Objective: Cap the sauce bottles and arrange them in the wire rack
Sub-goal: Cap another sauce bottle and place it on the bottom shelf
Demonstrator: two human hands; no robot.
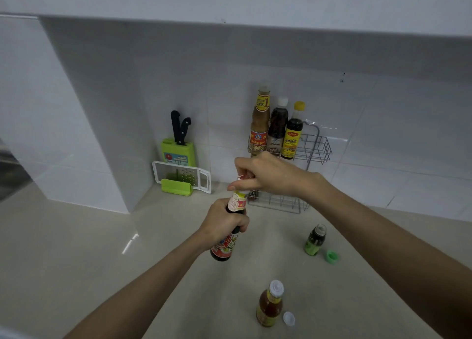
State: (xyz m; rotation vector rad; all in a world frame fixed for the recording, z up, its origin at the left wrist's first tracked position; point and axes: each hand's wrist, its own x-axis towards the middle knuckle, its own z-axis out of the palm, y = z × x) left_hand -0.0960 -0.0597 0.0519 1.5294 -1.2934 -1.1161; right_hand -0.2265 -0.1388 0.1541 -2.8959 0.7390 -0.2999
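Your left hand (224, 223) grips dark sauce bottle (227, 239) by neck, above counter (102, 262). Your right hand (265, 175) pinches red cap (242, 177) over mouth. 3 bottles stand in wire rack (316, 147).

The light around me is dim, cool and even, with soft shadows. A bright glare streak lies on the countertop (130, 242) to my left. Wide-angle distortion bends the edges; far details look soft.
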